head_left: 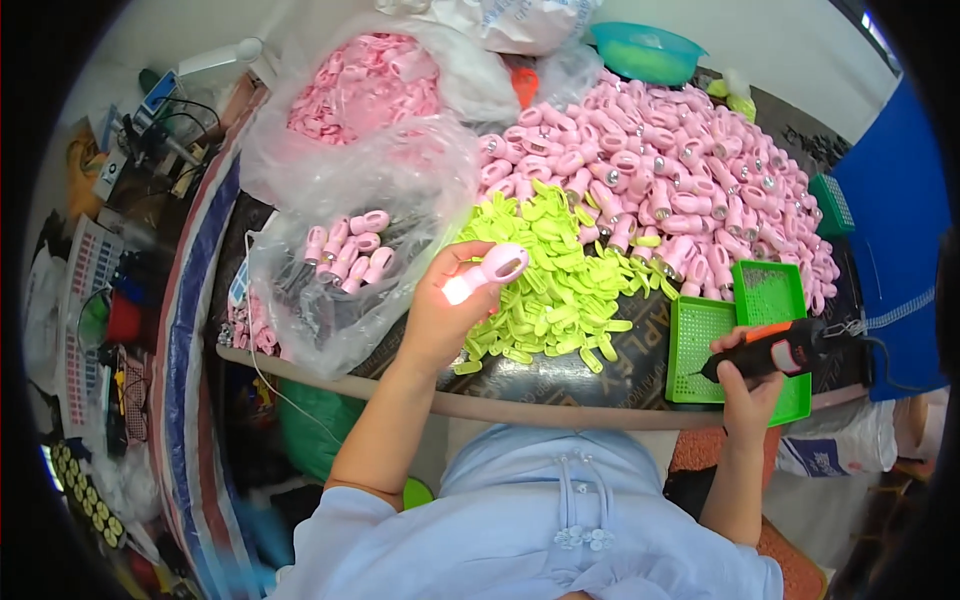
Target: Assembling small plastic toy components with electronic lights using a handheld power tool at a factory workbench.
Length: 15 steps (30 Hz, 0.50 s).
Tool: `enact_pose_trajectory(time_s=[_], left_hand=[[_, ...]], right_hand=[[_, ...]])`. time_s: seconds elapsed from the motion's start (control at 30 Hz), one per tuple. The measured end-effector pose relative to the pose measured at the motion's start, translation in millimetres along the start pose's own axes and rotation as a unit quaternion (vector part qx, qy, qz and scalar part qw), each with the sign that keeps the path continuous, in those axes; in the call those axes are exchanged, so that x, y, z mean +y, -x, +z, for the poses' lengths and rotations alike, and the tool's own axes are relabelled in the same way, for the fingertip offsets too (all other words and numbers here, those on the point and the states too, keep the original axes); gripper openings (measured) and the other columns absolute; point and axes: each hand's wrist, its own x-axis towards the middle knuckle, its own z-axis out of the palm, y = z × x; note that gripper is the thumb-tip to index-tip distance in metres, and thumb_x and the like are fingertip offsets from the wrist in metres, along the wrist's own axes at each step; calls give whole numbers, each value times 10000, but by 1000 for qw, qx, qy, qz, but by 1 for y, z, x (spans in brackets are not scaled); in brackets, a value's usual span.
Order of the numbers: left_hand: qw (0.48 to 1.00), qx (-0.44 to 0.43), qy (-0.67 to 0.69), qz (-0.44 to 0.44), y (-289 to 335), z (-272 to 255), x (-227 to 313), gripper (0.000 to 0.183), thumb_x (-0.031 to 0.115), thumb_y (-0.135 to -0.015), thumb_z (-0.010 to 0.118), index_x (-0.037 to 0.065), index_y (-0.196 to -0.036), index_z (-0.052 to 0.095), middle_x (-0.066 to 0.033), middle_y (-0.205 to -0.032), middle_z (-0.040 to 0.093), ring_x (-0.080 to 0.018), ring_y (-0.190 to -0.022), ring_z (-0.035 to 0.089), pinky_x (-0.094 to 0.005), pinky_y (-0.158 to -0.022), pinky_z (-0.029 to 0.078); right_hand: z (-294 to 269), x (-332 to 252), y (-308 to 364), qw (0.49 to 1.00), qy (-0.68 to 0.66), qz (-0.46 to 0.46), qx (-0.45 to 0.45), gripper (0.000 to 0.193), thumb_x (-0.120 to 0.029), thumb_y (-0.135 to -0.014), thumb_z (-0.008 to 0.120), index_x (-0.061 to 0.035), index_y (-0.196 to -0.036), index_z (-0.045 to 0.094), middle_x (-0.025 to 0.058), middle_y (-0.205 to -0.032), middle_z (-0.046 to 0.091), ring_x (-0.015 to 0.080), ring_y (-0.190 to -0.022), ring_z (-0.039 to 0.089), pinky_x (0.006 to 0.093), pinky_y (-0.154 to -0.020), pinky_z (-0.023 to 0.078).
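My left hand grips a small pink flashlight over the table, its lit end glowing white by my palm. An oval opening shows on the flashlight's upper side. In my right hand is a black and orange electric screwdriver, its thin tip pointing left. The screwdriver is above the green perforated tray, hanging from a coiled cord. Between my hands lies a pile of yellow-green plastic pieces. Behind it rises a large heap of pink flashlights.
Several pink flashlights rest on a clear plastic bag at left. Another bag holds pink parts. A second green tray adjoins the first. A teal basin stands at the back, and a blue panel on the right.
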Motion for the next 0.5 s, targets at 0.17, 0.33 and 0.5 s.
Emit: enact_pose_trajectory(time_s=[0.17,0.33,0.5], left_hand=[[979,34,-184,85,3,3,2,287,28,-896,640,-5,-1178,607,-74,-1033,696,-98,-910,662,-229,-763,534],[995,6,-83,47,-9,-5,0,305,5,-922,609,-11,-1225,575,-84,-1052,679,-109,-860,671,-221,-660,515],[993,42,-87,69,-22,-17,2,325,-14,-906,623,-14,-1228,580,-85,-1065,679,-115,-885,681,-222,-672,514]], right_hand=[[-4,-19,2,998,57,14,2,678,56,-762,687,8,-1391,439,151,-1292,537,244,-1219,534,373,-1058,421],[-20,-32,-2,986,113,-111,52,926,11,-747,690,-22,-1548,227,189,-1476,412,302,-1329,461,430,-1143,332],[-30,-66,-9,930,167,-284,165,818,8,-801,583,23,-1531,214,229,-1518,364,341,-1423,362,474,-1200,258]])
